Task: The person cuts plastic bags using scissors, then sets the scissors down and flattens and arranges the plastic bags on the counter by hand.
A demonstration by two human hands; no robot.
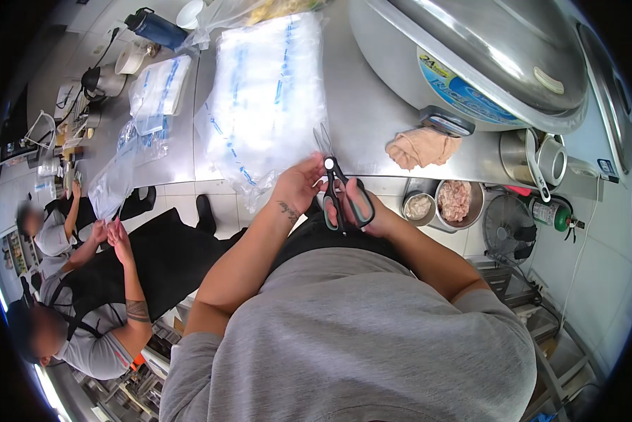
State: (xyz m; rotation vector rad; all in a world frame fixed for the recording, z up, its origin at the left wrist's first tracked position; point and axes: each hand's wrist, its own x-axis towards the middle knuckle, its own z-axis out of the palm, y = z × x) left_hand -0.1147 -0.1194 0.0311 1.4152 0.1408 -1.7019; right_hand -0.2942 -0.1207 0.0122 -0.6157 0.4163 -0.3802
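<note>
My right hand [372, 215] grips the black-and-grey handles of a pair of scissors [330, 164]. Its blades point away from me, slightly parted, beside the near right corner of a thick stack of clear plastic bags [270, 91] with blue print. Just left of the scissors' pivot is my left hand [300, 184], fingers curled and fingertips pressed together. Whatever lies between those fingertips is too small to make out. The bag stack rests on a steel table [358, 158], its near corner hanging over the edge.
A large lidded pot [400, 63] stands at right, with a folded tan cloth [421, 148] before it. Below are bowls of raw meat [454, 204] and a fan [509, 226]. At left, a co-worker [91, 316] holds a plastic bag [115, 179] near a smaller bag stack [160, 91].
</note>
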